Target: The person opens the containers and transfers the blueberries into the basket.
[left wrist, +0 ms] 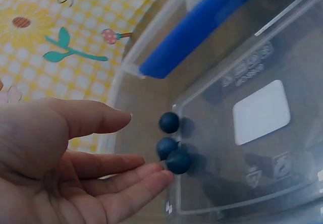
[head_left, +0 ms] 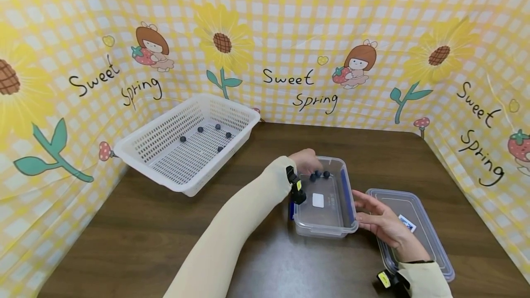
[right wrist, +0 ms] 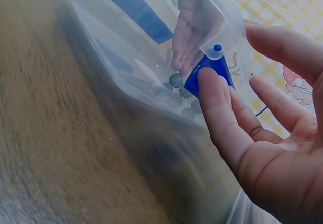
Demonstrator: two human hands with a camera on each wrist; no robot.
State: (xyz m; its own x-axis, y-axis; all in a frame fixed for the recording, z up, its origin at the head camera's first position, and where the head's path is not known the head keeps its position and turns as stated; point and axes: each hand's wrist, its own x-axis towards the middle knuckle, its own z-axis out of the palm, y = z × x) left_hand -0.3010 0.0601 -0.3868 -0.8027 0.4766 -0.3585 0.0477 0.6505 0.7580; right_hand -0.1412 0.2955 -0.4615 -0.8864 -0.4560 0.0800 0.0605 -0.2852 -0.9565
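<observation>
Three dark blue balls, resembling blueberries (left wrist: 179, 162), lie near the far end of a clear plastic container (head_left: 325, 217) with blue side latches. My left hand (head_left: 306, 161) reaches into that end. Its fingers (left wrist: 126, 186) are extended beside the balls, thumb apart, and nothing is gripped. On the container's right side, my right hand (head_left: 383, 224) touches the wall and a blue latch (right wrist: 192, 85) with loosely extended fingers. The clear lid (head_left: 426, 229) lies partly beneath the right hand and wrist.
At the back left stands a white perforated basket (head_left: 188, 187) with several more dark blue balls (head_left: 200, 129) spread over its floor. A yellow checked cloth (head_left: 290, 26) forms walls around the dark wooden table (head_left: 136, 238).
</observation>
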